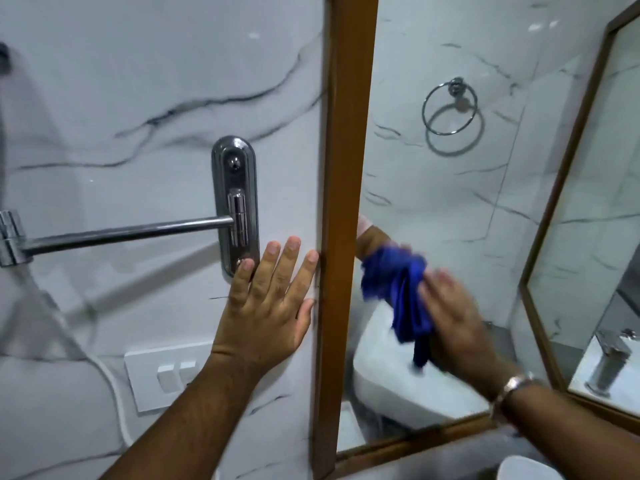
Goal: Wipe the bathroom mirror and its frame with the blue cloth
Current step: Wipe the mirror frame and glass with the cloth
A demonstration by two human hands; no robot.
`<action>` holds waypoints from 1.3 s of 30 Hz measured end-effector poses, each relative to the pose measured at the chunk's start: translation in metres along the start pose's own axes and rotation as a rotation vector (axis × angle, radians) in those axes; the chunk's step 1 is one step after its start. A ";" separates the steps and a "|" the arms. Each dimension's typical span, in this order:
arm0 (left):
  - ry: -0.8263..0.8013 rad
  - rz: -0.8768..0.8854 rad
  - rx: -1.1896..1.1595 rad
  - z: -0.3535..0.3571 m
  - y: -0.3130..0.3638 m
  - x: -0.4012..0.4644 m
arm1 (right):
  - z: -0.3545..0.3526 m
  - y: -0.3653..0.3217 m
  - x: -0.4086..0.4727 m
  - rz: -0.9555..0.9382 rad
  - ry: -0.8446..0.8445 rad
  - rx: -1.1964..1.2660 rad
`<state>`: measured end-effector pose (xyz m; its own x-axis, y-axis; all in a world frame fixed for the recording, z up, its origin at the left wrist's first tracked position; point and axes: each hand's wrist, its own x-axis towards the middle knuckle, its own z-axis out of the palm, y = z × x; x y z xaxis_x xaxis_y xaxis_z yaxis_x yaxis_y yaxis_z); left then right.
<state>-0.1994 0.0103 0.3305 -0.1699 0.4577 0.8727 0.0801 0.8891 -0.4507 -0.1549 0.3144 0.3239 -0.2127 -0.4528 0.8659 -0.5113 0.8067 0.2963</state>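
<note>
My right-hand fingers (pixel 438 282) are closed around a bunched blue cloth (pixel 401 292), pressing it flat against the glass of the mirror (pixel 450 174) low on its left side, just beside the wooden frame (pixel 343 202); the right hand (pixel 457 317) is blurred, so I cannot tell exactly how each finger lies. My left-hand fingers (pixel 280 265) are spread wide and hold nothing, the left hand (pixel 270 306) lying flat on the marble wall (pixel 138 81), with the forefinger and thumb touching the frame's outer edge and the little finger reaching the base of a chrome wall bracket (pixel 236 206). The cloth looks soft, light and limp; a loose tail hangs below my palm, so I judge it best gripped as a wad in the middle, with the slack gathered in so it does not drag. The glass is smooth and breakable, so even, moderate pressure suits it; the frame is stiff and narrow, and calls for the cloth folded over its edges. No containers hold anything here; only a white basin (pixel 391 368) shows as a reflection in the mirror, and I cannot see into it.
</note>
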 end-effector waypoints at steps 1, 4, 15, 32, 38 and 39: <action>-0.002 0.004 -0.001 0.000 0.000 0.001 | -0.012 0.013 0.035 0.039 0.074 0.006; 0.001 0.014 -0.009 0.000 -0.001 0.001 | -0.033 0.043 0.138 0.118 0.100 -0.017; 0.036 -0.015 -0.058 0.005 0.003 -0.001 | 0.036 -0.006 0.045 -0.159 -0.047 -0.087; -0.046 -0.013 0.022 -0.010 0.004 0.006 | 0.133 -0.201 -0.164 0.916 -0.209 0.231; -0.015 -0.085 -0.054 -0.013 0.024 0.016 | 0.135 -0.168 -0.159 1.578 -0.026 0.551; -0.015 -0.087 -0.046 -0.011 0.026 0.015 | 0.133 -0.146 -0.162 1.716 0.125 0.521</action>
<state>-0.1894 0.0399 0.3338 -0.1933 0.3784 0.9052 0.1091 0.9252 -0.3635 -0.1570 0.2196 0.0872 -0.6883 0.7223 0.0676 0.0020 0.0951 -0.9955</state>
